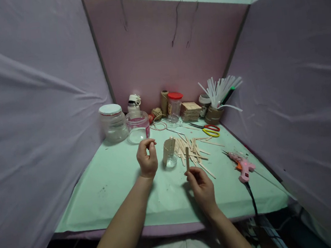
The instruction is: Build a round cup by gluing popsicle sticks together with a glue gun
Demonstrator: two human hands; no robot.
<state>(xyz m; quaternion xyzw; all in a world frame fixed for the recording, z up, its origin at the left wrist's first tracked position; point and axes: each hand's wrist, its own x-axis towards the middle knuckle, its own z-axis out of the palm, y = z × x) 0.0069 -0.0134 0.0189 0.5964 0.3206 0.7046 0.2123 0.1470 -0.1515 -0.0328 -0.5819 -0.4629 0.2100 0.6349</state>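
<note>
Head view, right hand [201, 186] pinching upright stick [187, 158], left hand [147, 157] curled

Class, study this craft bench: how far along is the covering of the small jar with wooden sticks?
Done: a few sticks stand against the near side of the small jar. In hand: the right hand holds one wooden stick upright; the left hand is pinched shut above the table, and what it holds is too small to tell. Left: most of the jar's glass shows bare, loose sticks lie beside it, and the glue gun rests apart.
</note>
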